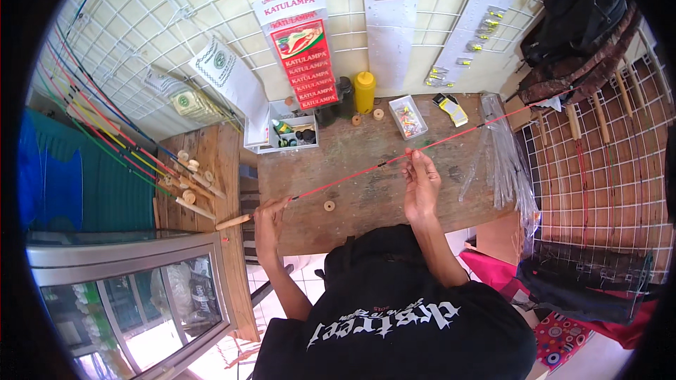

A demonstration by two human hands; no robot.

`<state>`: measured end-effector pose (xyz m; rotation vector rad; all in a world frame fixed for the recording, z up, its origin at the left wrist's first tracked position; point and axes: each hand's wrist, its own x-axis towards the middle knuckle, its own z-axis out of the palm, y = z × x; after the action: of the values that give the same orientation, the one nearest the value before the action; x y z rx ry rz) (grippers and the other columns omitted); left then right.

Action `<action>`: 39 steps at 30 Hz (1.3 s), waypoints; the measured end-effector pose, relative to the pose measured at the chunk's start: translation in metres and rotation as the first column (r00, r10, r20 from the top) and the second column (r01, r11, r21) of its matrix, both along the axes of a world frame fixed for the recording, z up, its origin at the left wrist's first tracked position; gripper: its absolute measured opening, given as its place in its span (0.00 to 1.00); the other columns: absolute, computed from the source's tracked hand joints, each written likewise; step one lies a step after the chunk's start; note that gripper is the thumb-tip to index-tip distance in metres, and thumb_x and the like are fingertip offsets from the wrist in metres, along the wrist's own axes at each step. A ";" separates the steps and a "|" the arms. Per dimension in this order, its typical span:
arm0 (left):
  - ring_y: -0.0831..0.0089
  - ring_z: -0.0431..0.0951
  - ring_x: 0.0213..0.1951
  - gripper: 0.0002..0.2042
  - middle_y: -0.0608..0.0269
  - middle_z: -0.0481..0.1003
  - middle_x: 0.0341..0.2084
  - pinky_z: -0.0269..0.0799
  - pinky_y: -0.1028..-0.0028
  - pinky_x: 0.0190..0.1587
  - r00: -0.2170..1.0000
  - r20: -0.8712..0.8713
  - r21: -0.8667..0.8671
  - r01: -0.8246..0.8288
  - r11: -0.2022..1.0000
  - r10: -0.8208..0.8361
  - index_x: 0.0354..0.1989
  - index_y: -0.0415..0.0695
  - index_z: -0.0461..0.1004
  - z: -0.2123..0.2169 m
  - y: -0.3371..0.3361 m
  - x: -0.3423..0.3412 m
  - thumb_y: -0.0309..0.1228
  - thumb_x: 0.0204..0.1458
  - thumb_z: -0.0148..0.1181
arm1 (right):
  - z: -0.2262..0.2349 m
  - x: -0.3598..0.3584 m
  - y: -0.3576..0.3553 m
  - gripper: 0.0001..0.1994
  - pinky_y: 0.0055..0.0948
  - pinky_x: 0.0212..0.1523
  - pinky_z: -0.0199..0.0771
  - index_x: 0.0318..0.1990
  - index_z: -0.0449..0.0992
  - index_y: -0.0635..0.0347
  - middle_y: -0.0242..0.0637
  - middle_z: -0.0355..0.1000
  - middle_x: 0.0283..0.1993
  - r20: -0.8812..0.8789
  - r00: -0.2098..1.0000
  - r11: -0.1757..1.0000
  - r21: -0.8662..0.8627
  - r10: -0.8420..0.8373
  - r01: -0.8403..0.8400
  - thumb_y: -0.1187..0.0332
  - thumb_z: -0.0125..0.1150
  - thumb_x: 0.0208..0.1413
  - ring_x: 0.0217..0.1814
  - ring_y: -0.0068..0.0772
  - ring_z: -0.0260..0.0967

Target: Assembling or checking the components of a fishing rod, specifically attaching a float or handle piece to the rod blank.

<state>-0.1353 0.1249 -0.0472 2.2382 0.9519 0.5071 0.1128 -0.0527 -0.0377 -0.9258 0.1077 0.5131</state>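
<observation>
A thin red fishing rod point(345, 179) with black bands spans the bench, slanting up to the right. Its pale wooden handle point(233, 222) sticks out to the left of my left hand point(267, 222), whose fingers are wrapped round the rod just above that grip. Farther along, my right hand point(422, 186) pinches the red shaft between thumb and fingertips. Below the rod, a small wooden ring point(329, 206) lies on the worn wooden bench point(373, 222).
At the back stand a grey box point(290, 146) of small bottles, a yellow squeeze bottle point(364, 92) and a white tray point(408, 119) of small coloured pieces. Clear plastic tubes point(498, 158) lie at the right edge. Several rods point(130, 151) lean at left, near a glass-fronted cabinet point(151, 309).
</observation>
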 end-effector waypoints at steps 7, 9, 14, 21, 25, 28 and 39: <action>0.57 0.77 0.37 0.17 0.49 0.77 0.34 0.70 0.69 0.39 0.997 -0.047 -0.053 -0.060 0.997 0.058 0.41 0.42 0.78 -0.001 -0.001 -0.005 0.13 0.43 0.55 | 0.004 0.015 -0.008 0.08 0.18 0.36 0.64 0.39 0.74 0.59 0.35 0.75 0.40 0.010 0.996 0.996 0.003 -0.086 0.086 0.68 0.61 0.54 0.32 0.16 0.65; 0.57 0.77 0.38 0.16 0.49 0.77 0.34 0.70 0.68 0.41 0.997 -0.060 -0.023 -0.039 0.999 0.038 0.41 0.42 0.78 -0.008 0.003 -0.009 0.13 0.44 0.55 | 0.005 0.021 -0.013 0.08 0.18 0.37 0.64 0.39 0.75 0.59 0.35 0.75 0.40 0.021 0.994 0.994 0.004 -0.111 0.111 0.68 0.61 0.54 0.32 0.16 0.65; 0.55 0.76 0.41 0.15 0.50 0.77 0.35 0.69 0.66 0.44 0.998 -0.057 -0.021 -0.037 0.999 0.036 0.40 0.42 0.78 -0.013 0.003 -0.014 0.14 0.44 0.55 | 0.007 0.035 -0.024 0.07 0.17 0.35 0.64 0.39 0.75 0.58 0.34 0.76 0.39 0.037 0.983 0.983 0.001 -0.181 0.182 0.67 0.61 0.54 0.31 0.16 0.65; 0.52 0.71 0.49 0.21 0.47 0.72 0.45 0.64 0.65 0.53 0.977 -0.214 0.172 0.025 0.985 0.012 0.49 0.43 0.73 0.000 -0.010 -0.010 0.13 0.44 0.50 | 0.016 0.037 -0.035 0.07 0.17 0.33 0.63 0.38 0.76 0.59 0.34 0.76 0.39 0.021 0.980 0.980 -0.030 -0.199 0.199 0.68 0.61 0.54 0.29 0.15 0.63; 0.52 0.67 0.54 0.22 0.45 0.68 0.50 0.58 0.64 0.58 0.994 -0.112 0.141 0.021 0.990 -0.005 0.55 0.43 0.67 0.057 -0.038 0.030 0.18 0.49 0.50 | 0.025 0.032 -0.036 0.08 0.17 0.33 0.63 0.38 0.76 0.61 0.35 0.76 0.39 0.035 0.981 0.981 -0.025 -0.189 0.190 0.69 0.62 0.53 0.29 0.15 0.63; 0.56 0.69 0.52 0.17 0.49 0.70 0.47 0.61 0.66 0.56 0.988 0.131 0.014 0.080 0.997 -0.082 0.51 0.43 0.70 0.097 -0.066 0.099 0.23 0.51 0.54 | 0.032 0.030 -0.036 0.08 0.18 0.34 0.63 0.38 0.75 0.62 0.36 0.76 0.38 0.029 0.988 0.988 -0.031 -0.149 0.150 0.69 0.62 0.53 0.29 0.16 0.63; 0.72 0.79 0.29 0.10 0.58 0.78 0.29 0.73 0.76 0.33 0.873 0.397 -0.211 0.387 0.897 -0.283 0.38 0.41 0.78 0.098 -0.121 0.223 0.25 0.46 0.63 | 0.043 0.027 -0.046 0.07 0.22 0.44 0.68 0.37 0.75 0.65 0.41 0.76 0.38 0.105 0.993 0.999 0.011 -0.050 0.049 0.72 0.61 0.54 0.39 0.21 0.72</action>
<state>0.0878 0.0040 0.0506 1.9050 0.3983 0.5508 0.1403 -0.0988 0.0054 -0.9382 0.0325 0.4179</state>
